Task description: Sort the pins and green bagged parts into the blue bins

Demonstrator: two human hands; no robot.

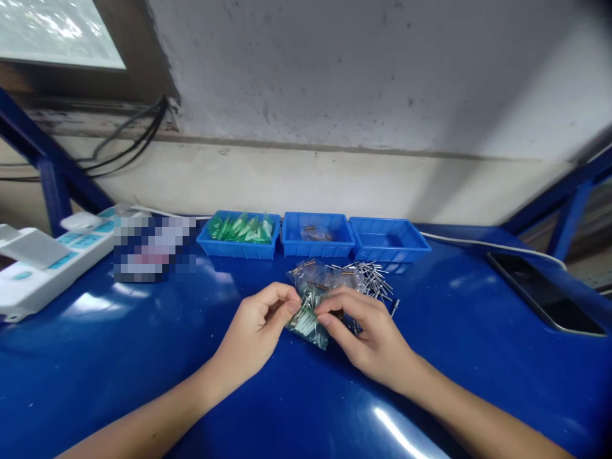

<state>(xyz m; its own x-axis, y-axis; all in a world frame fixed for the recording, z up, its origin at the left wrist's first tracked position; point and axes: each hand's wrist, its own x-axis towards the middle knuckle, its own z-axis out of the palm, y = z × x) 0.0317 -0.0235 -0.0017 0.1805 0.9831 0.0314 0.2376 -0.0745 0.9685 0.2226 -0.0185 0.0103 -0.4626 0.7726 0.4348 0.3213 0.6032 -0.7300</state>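
Between my two hands is a small clear plastic bag with thin pale and metallic pieces in it. My left hand pinches the bag's left upper edge between thumb and forefinger. On the other side, my right hand pinches its right upper edge, fingers curled. Just behind lies another clear bag holding copper-coloured pins. A loose pile of silver metal pins spreads behind my right hand, which hides part of it.
Three blue bins line the wall: one with green plastic pieces, a middle bin with bagged copper-coloured pins, and a right bin. A white power strip and a blurred-out item lie left; a dark phone lies right.
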